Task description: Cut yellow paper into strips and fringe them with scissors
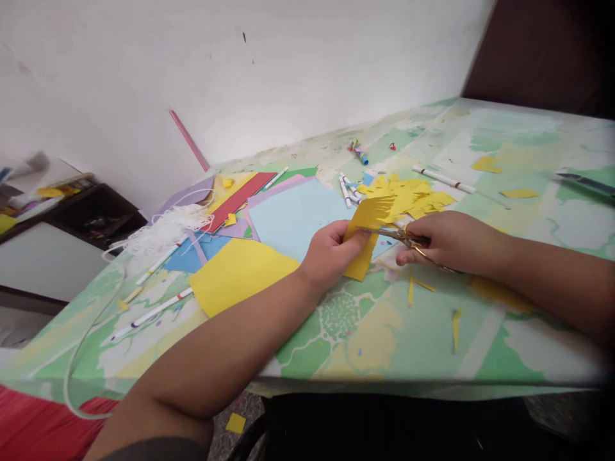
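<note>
My left hand [334, 253] pinches a strip of yellow paper [358, 262] whose upper part is cut into a fringe. Gold-handled scissors [408, 238] sit in my right hand [454, 240], fingers wrapped around the handles. Their blades reach across the yellow strip, close to my left thumb; whether the blades are fully closed I cannot tell. Behind the strip lies a pile of fringed yellow paper pieces [413, 195]. Light blue sheets [293, 211] and a larger yellow sheet [240, 272] rest on the table to the left of the strip.
A patterned green tablecloth [408, 346] covers the table against a white wall. White string [163, 230] lies tangled at the left, with a red paper strip [243, 198] and several markers nearby. A dark pointed object [589, 184] is at the right. Thin yellow scraps [456, 330] lie near the front.
</note>
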Demonstrator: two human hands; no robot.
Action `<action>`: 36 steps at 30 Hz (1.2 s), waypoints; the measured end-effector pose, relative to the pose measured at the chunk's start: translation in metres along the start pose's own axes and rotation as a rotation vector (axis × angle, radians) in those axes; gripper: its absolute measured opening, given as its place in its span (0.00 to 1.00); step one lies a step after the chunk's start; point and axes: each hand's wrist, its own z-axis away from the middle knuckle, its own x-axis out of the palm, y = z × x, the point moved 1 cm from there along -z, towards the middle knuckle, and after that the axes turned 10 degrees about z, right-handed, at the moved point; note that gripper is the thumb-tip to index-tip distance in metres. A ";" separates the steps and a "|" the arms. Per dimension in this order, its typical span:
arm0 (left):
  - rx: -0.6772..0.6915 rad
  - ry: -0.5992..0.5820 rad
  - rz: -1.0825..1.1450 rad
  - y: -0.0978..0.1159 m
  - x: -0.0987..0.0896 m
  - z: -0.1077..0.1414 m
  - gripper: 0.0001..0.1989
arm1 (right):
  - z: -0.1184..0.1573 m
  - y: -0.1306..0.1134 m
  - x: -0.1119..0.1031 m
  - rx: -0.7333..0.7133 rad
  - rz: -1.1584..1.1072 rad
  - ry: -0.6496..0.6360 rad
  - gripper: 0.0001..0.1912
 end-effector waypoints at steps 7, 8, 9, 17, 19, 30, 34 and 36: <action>-0.029 -0.015 0.081 0.000 -0.001 -0.002 0.10 | -0.001 0.002 -0.001 0.065 -0.028 -0.022 0.26; -0.037 -0.023 0.074 0.000 -0.001 -0.002 0.10 | -0.001 0.002 -0.002 0.062 -0.035 -0.026 0.26; -0.042 -0.028 0.064 0.000 -0.001 -0.001 0.10 | -0.001 0.002 -0.002 0.053 -0.044 -0.029 0.26; -0.047 0.023 0.035 0.000 -0.003 -0.002 0.12 | 0.002 0.001 -0.002 -0.005 -0.063 -0.052 0.24; -0.042 0.046 0.018 -0.001 -0.004 -0.003 0.13 | 0.002 0.001 -0.002 -0.010 -0.062 -0.061 0.24; -0.011 0.007 -0.035 0.001 -0.002 -0.001 0.12 | 0.001 0.001 0.000 -0.046 -0.062 -0.038 0.24; -0.007 -0.019 -0.054 0.002 -0.001 0.000 0.12 | 0.001 0.001 0.000 -0.058 -0.068 -0.034 0.24; -0.001 -0.024 -0.053 0.002 -0.001 0.000 0.11 | 0.001 0.001 0.000 -0.055 -0.066 -0.045 0.24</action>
